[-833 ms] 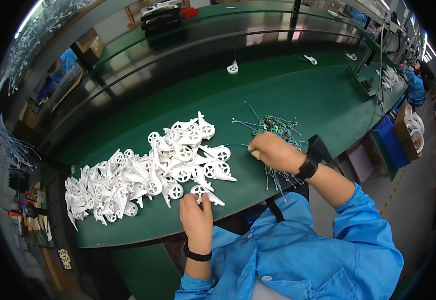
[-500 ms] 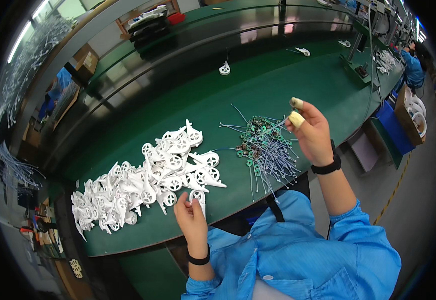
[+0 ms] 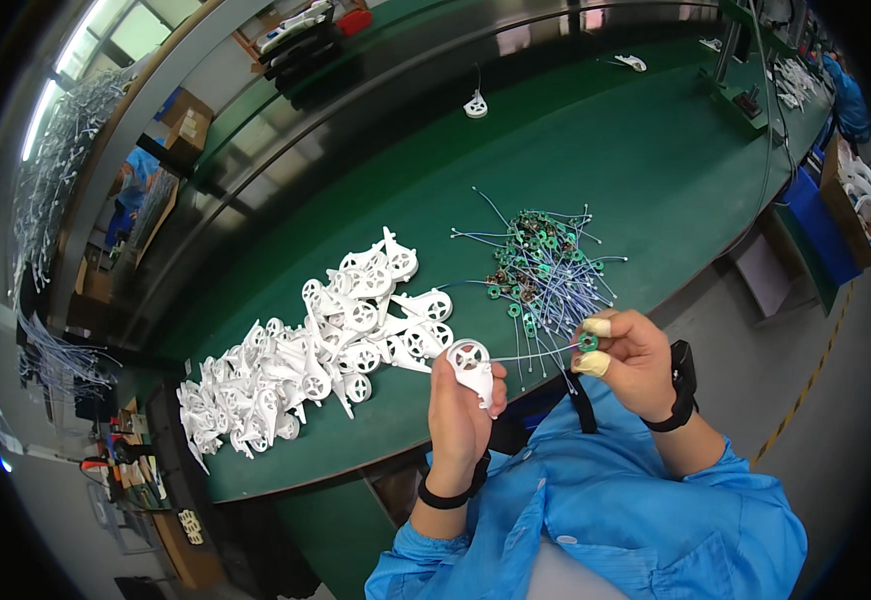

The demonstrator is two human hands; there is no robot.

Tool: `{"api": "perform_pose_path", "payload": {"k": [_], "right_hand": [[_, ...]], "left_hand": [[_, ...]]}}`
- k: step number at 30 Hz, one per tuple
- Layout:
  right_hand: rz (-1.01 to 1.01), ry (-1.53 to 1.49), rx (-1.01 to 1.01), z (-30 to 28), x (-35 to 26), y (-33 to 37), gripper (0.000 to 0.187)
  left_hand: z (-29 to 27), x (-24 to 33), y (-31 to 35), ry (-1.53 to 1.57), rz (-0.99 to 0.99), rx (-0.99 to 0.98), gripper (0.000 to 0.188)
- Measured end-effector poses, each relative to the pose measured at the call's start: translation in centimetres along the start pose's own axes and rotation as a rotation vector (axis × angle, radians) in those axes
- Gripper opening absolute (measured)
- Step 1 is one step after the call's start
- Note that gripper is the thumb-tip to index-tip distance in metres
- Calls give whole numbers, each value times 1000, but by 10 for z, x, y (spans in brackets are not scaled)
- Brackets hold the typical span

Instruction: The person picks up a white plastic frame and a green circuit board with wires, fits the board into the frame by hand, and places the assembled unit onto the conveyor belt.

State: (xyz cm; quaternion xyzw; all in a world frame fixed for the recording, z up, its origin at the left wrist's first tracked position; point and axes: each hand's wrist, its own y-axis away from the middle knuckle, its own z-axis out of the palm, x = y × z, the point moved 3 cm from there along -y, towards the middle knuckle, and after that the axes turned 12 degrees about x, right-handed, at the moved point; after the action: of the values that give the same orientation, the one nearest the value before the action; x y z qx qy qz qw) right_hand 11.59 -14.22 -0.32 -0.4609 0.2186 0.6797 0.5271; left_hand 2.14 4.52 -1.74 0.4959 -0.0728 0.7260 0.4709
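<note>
White housing (image 3: 475, 375) is held in the left grip (image 3: 462, 412); the right grip (image 3: 636, 365) pinches a green ring (image 3: 591, 346). Best keep its wire (image 3: 536, 355) unstrained.

A green workbench (image 3: 646, 150) runs from the centre toward two o'clock; a pale window (image 3: 141, 34) and a lit tube lamp (image 3: 41, 120) sit near ten; grey floor (image 3: 751, 375), crossed by a yellow-striped line (image 3: 822, 353), lies toward four.
</note>
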Motion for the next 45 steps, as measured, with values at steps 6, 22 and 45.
{"api": "perform_pose_path", "payload": {"k": [6, 22, 45], "right_hand": [[66, 11, -28, 1, 16, 2, 36], [-109, 350, -36, 13, 24, 7, 31], [-310, 578, -21, 59, 15, 14, 21]], "left_hand": [[3, -2, 4, 133, -143, -77, 42], [2, -7, 6, -6, 115, -116, 47], [7, -18, 33, -279, 373, -246, 64]]}}
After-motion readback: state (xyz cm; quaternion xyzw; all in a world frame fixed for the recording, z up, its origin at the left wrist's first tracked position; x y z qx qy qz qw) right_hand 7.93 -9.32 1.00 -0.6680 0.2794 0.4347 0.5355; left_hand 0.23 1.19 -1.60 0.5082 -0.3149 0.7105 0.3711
